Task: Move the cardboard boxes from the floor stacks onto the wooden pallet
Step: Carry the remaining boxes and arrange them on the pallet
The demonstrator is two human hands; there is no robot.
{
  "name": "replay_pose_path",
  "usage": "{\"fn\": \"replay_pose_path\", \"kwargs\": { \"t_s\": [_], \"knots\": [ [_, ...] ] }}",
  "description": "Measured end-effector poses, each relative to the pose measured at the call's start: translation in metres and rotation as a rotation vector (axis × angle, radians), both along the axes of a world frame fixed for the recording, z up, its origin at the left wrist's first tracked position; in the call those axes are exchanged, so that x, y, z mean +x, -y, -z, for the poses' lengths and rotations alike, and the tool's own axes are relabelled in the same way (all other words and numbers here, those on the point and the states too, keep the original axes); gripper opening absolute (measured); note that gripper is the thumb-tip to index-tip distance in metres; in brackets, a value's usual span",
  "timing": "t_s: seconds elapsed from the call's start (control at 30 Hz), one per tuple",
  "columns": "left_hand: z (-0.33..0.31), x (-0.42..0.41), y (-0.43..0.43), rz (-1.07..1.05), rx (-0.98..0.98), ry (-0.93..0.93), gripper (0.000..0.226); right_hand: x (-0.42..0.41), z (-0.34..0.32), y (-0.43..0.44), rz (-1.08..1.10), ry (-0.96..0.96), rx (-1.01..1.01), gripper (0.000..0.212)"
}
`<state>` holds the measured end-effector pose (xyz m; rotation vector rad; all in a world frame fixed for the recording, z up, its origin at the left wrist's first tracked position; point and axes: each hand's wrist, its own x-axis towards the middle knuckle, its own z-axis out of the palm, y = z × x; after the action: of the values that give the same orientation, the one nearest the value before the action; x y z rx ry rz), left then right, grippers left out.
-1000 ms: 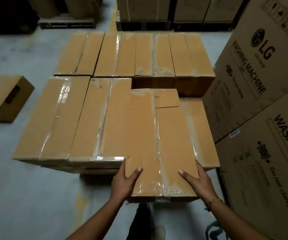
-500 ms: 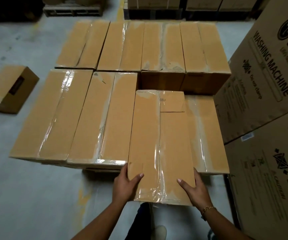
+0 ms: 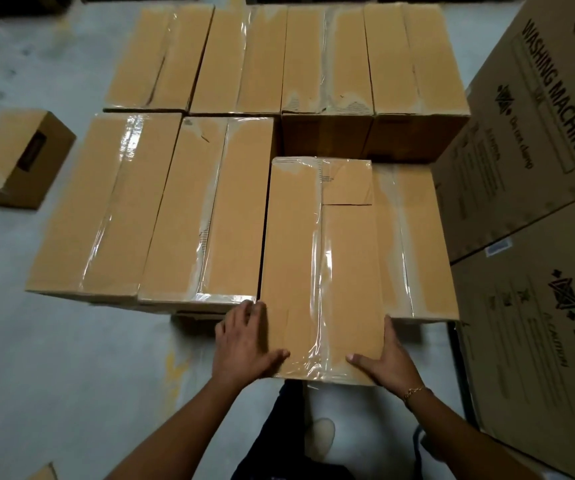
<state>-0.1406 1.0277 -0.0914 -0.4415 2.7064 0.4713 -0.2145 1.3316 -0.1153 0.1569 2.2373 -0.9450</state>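
A long taped cardboard box (image 3: 317, 265) lies lengthwise in the front row of a block of similar boxes, its near end sticking out toward me. My left hand (image 3: 244, 341) grips its near left corner, thumb on top. My right hand (image 3: 386, 358) grips the near right corner, thumb on the lid. Neighbouring boxes (image 3: 206, 213) sit to its left and a lower one (image 3: 414, 244) to its right. The back row of boxes (image 3: 289, 57) stands behind. The wooden pallet is almost wholly hidden under the boxes; only a dark strip (image 3: 196, 315) shows below the front edge.
Two big washing-machine cartons (image 3: 535, 174) stand close on the right. A small loose cardboard box (image 3: 19, 157) lies on the grey floor at left. Bare concrete floor (image 3: 71, 368) lies in front of the pallet. My shoe (image 3: 320, 441) is below the box.
The box has slid further forward into the row, between its neighbours. My left hand shifted up along the box's left side. The camera has come closer.
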Motion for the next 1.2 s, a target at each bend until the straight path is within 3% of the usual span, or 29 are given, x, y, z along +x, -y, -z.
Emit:
{"fn": "replay_pose_path", "kwargs": {
  "t_s": [0.1, 0.2, 0.37, 0.73, 1.2],
  "knots": [
    [0.010, 0.008, 0.014, 0.239, -0.062, 0.064, 0.148, 0.012, 0.000, -0.009, -0.176, 0.000, 0.090, 0.158],
    [0.023, 0.012, 0.026, 0.347, -0.081, 0.100, 0.158, 0.019, 0.002, -0.014, -0.275, -0.016, 0.148, 0.165],
    [0.020, 0.007, 0.024, 0.379, -0.138, 0.150, 0.153, 0.016, 0.000, -0.013, -0.349, -0.081, 0.234, 0.151],
    [0.013, -0.038, 0.032, 0.308, -0.246, 0.015, 0.122, -0.043, -0.008, 0.011, -0.298, -0.130, 0.286, 0.144],
    [0.008, -0.092, 0.039, 0.278, -0.233, 0.105, 0.120, -0.092, -0.006, 0.026, -0.275, -0.148, 0.282, 0.143]
  ]
}}
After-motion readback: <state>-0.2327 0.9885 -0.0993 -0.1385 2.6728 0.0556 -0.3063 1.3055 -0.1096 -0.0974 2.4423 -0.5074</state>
